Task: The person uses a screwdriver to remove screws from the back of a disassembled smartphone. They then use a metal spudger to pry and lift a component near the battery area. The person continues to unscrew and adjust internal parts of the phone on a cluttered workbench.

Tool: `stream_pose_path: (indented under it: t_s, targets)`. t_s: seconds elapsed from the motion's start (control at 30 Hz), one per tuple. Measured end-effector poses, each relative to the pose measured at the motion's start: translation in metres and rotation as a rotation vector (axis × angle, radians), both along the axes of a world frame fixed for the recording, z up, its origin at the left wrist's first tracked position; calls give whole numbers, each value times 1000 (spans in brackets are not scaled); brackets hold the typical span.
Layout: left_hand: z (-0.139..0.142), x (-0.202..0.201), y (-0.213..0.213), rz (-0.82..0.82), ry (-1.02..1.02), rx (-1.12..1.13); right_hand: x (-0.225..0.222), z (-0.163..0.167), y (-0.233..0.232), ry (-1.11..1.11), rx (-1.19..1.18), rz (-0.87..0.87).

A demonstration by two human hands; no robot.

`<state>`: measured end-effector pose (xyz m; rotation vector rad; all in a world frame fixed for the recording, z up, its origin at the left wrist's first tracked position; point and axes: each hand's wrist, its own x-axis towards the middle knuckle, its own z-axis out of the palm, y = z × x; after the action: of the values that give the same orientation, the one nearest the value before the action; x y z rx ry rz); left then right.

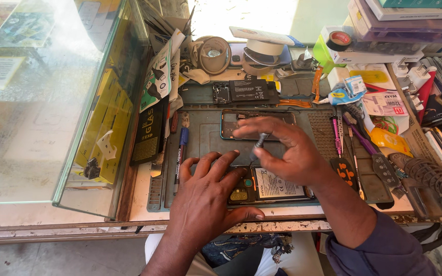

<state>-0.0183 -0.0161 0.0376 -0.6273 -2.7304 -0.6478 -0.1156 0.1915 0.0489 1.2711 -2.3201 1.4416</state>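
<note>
An opened phone (pixel 277 188) with its back off lies near the front of a grey repair mat (pixel 205 133), its battery and board exposed. My left hand (pixel 205 197) rests flat on the phone's left end, fingers spread, pinning it down. My right hand (pixel 287 151) hovers over the phone's middle and pinches a small screwdriver (pixel 260 143) upright, tip down toward the phone. Behind my hands lies a detached phone frame or back cover (pixel 231 122).
A glass display case (pixel 78 102) stands at the left. A blue-capped pen (pixel 180 151) lies on the mat's left. Tweezers, screwdrivers and a brush (pixel 354 138) lie to the right, a coiled iron stand (pixel 431 174) beyond. Tape rolls (pixel 264 51), boxes and parts crowd the back.
</note>
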Motion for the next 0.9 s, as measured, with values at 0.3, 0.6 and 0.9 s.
stream_pose_path:
  t_s: [0.3,0.6,0.9]
  targets:
    - [-4,-3,-1,-10,-28,-3,0,-2,7,28,-37,111]
    - [-7,-3,-1,-3,-40,3,0,-9,11,-253,-84,153]
    - [-9,-3,-1,7,-32,-22,-2,-9,9,-323,-96,159]
